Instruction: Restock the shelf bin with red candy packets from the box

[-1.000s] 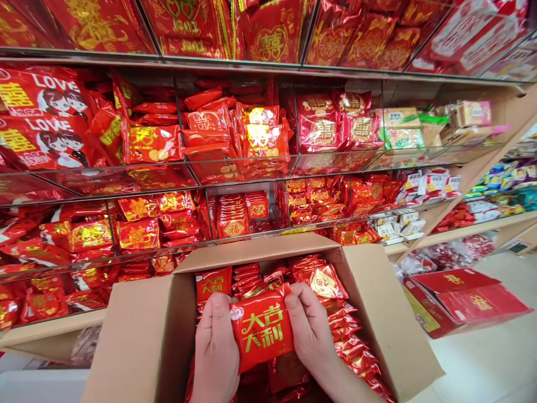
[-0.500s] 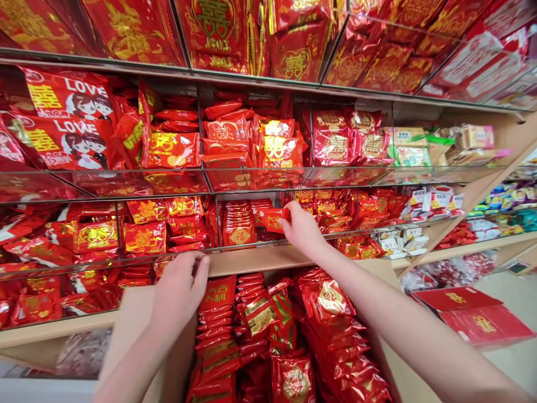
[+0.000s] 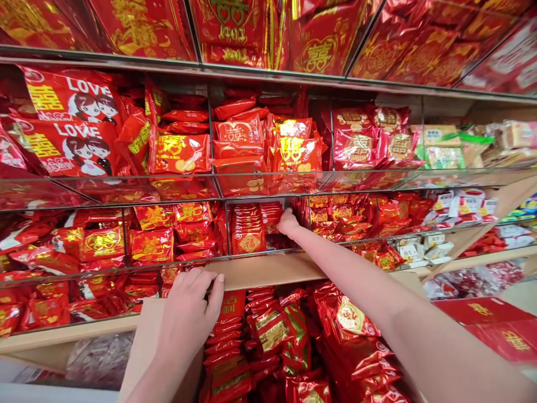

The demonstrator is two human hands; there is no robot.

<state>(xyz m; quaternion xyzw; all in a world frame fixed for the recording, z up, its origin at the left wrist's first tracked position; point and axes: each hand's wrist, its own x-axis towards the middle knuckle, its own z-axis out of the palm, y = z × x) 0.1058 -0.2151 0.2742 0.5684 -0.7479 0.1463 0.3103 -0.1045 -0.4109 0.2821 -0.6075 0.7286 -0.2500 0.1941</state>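
Observation:
My right hand [image 3: 288, 224] reaches into a middle-shelf compartment, its fingers closed on the right end of a small red packet [image 3: 272, 215] at a stack there. Its fingertips are partly hidden. Left of it stands a row of red packets [image 3: 248, 238], the front one with a gold diamond mark. Below, my left hand [image 3: 191, 313] is closed over the rim of an open cardboard box [image 3: 268, 270], thumb to the right. Stacks of red packets with gold print [image 3: 272, 330] fill the box, under my right forearm.
Clear dividers and a transparent front strip [image 3: 176, 190] split the shelves into compartments of red packets. Large red bags [image 3: 75, 101] lie upper left. White-wrapped packets [image 3: 465, 204] sit to the right. A red carton [image 3: 490, 319] is at lower right.
My right hand has gone deeper into the compartment, bringing the red packet from the front to the stack. My left hand stays on the box rim. The view has shifted slightly.

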